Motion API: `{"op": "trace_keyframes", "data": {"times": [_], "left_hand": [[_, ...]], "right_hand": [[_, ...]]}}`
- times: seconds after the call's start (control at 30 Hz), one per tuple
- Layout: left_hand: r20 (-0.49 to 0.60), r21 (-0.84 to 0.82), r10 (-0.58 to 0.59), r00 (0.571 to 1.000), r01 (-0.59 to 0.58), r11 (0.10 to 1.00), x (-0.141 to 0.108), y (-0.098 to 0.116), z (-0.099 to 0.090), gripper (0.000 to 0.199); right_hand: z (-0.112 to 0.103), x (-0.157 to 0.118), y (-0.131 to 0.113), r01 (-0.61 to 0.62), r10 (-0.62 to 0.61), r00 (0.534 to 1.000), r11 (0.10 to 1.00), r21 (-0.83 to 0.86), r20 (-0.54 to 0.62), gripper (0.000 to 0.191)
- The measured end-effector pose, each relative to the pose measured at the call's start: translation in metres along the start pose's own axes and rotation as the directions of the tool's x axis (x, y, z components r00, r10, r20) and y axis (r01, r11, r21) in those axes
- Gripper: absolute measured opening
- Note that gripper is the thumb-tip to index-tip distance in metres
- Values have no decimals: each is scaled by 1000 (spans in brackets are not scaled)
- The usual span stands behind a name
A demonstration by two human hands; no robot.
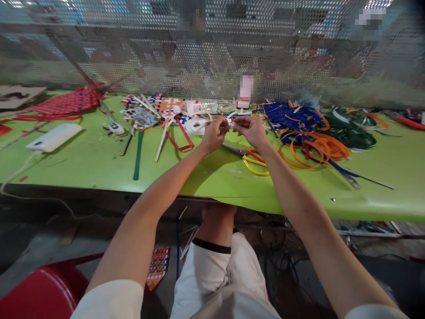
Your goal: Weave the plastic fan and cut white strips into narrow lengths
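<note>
Both hands meet over the middle of the green table (116,170). My left hand (215,134) is closed in a pinch on a small white and red strip piece (229,120). From the other side, my right hand (251,131) pinches the same small piece with thumb and finger. A roll of white strip (195,126) lies just left of my left hand. Below my hands rest scissors (255,164) with yellow and red handles, blades pointing left. A phone-like pink and white item (245,91) stands upright behind them.
Orange strip coils (334,146), blue woven pieces (282,116) and green coils (352,128) lie to the right. Leftward are a woven multicoloured piece (141,117), a white power bank (55,138) with a cable, and a red woven piece (66,104). Perforated metal mesh (133,57) rises behind.
</note>
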State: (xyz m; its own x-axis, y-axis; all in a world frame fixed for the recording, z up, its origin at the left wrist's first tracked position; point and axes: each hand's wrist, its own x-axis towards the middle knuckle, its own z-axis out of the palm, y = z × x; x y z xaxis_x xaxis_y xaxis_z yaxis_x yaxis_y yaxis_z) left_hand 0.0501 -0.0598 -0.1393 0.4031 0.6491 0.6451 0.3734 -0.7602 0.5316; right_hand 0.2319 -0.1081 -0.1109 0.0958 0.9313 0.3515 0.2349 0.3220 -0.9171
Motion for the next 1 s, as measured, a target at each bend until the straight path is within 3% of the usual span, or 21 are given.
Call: {"op": "trace_keyframes", "data": {"times": [0.13,0.3,0.63,1.0], "left_hand": [[-4,-44,-8,1000,8,999,1,1,2,21],[2,-27,2,1000,-2,1000,1,1,1,6],[-7,7,6,1000,-6,1000,1,-2,1,9],[8,106,51,999,-52,993,-1,-5,2,18]], "right_hand": [[1,0,1,-2,2,1000,1000,-18,-26,33],[-1,1,1,-25,23,998,999,-42,-56,35],[-4,0,-1,-33,33,999,998,-47,-8,30],[-7,-1,-1,9,-9,1000,984,-179,4,23]]}}
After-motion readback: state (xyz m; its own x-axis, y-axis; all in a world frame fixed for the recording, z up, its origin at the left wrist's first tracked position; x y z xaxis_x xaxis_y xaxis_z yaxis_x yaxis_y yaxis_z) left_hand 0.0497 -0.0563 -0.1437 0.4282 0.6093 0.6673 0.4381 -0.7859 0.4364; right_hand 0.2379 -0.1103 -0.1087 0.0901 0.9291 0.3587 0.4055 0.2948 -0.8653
